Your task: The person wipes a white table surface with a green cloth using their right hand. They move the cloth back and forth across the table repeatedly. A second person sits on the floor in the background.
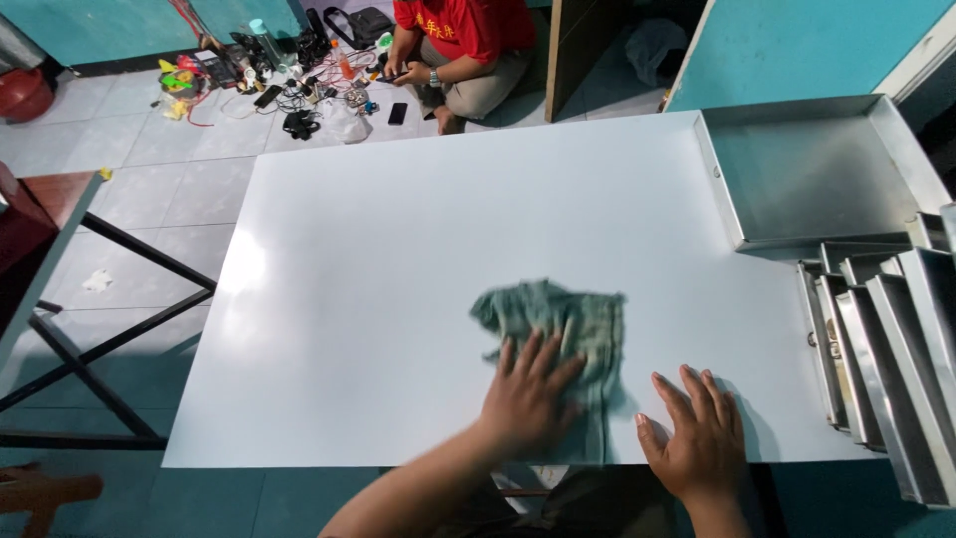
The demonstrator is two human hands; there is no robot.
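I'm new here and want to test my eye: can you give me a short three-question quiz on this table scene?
1. True or false: the left hand presses on the green cloth.
2. What does the right hand rest on?
3. Where do the metal trays stand: A at the table's left edge, B at its right edge?

Key: 1 true. 2 the bare white table, flat, beside the cloth. 3 B.
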